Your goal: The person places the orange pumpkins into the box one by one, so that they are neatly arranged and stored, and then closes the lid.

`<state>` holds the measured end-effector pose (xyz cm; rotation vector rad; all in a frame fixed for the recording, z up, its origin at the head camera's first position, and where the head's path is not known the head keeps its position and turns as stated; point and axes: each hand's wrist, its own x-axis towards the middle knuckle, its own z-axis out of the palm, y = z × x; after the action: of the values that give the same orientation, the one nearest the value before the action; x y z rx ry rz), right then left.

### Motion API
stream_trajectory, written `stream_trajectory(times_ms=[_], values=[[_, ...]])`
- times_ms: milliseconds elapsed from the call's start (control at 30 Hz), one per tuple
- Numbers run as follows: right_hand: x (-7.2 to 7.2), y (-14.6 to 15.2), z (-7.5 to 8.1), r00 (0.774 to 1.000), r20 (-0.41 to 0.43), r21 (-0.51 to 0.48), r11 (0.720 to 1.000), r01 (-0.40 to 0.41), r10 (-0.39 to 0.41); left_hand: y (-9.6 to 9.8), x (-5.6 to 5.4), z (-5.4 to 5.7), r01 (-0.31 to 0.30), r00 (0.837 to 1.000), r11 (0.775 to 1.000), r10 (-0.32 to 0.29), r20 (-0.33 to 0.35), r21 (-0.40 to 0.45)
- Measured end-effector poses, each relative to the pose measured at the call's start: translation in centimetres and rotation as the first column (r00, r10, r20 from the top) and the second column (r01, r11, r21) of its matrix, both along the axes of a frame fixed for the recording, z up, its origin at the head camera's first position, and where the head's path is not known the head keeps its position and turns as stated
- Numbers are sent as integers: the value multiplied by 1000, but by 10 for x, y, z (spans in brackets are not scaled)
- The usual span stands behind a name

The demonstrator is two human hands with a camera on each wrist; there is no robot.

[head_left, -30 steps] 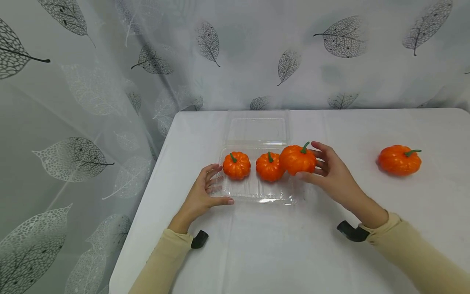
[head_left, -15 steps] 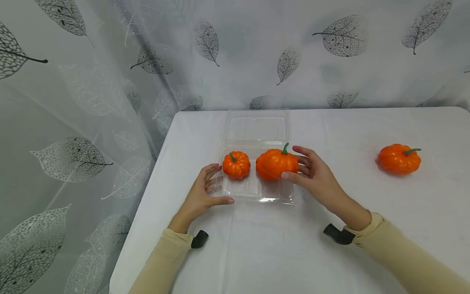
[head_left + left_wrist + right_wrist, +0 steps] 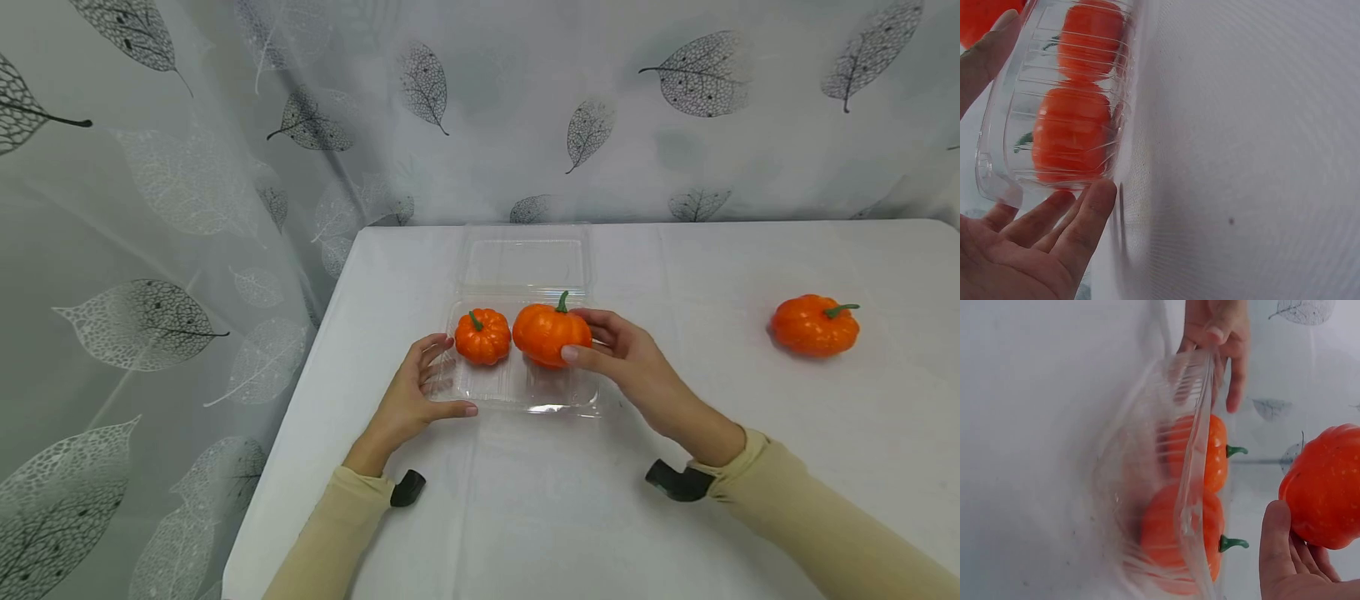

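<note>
My right hand (image 3: 637, 367) holds an orange toy pumpkin (image 3: 551, 333) with a green stem, thumb in front and fingers behind. It is raised over the right half of a clear plastic clamshell box (image 3: 480, 387). Inside the box, a small pumpkin (image 3: 482, 337) sits at the left. A second small pumpkin (image 3: 1179, 537) stands beside it, shown in the right wrist view but mostly hidden by the held one in the head view. My left hand (image 3: 408, 400) is at the box's left end, its extended fingers (image 3: 1085, 219) against the wall and its thumb at the front.
The box's hinged lid (image 3: 525, 262) lies folded back towards the far table edge. Another orange pumpkin (image 3: 813, 327) rests on its side at the right of the white-covered table (image 3: 570, 508). A leaf-patterned curtain (image 3: 480, 117) hangs behind and at the left.
My right hand has carried its pumpkin leftward, from the box's right edge to over the right-hand pumpkin inside, now covering most of it in the head view. My left hand has stayed put.
</note>
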<state>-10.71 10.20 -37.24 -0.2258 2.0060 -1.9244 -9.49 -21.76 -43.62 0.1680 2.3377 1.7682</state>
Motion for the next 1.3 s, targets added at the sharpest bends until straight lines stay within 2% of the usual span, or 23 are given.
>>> stream_trajectory(times_ms=[200, 333, 567, 1033, 1300], values=[[-3, -11, -1, 999, 13, -28, 999, -38, 39, 0, -1, -1, 1, 1000, 1000, -1, 2, -1], [-4, -19, -5, 997, 39, -6, 998, -67, 67, 0, -1, -1, -4, 1000, 1000, 4, 10, -9], [-2, -36, -9, 993, 73, 106, 989, -101, 93, 0, -1, -1, -3, 1000, 1000, 3, 16, -4], [-6, -48, -24, 987, 60, 225, 961, -161, 152, 1, -1, 1, 3, 1000, 1000, -3, 6, -15], [-6, -53, -29, 981, 43, 279, 940, -194, 190, 2, -2, 0, 9, 1000, 1000, -10, 4, 17]])
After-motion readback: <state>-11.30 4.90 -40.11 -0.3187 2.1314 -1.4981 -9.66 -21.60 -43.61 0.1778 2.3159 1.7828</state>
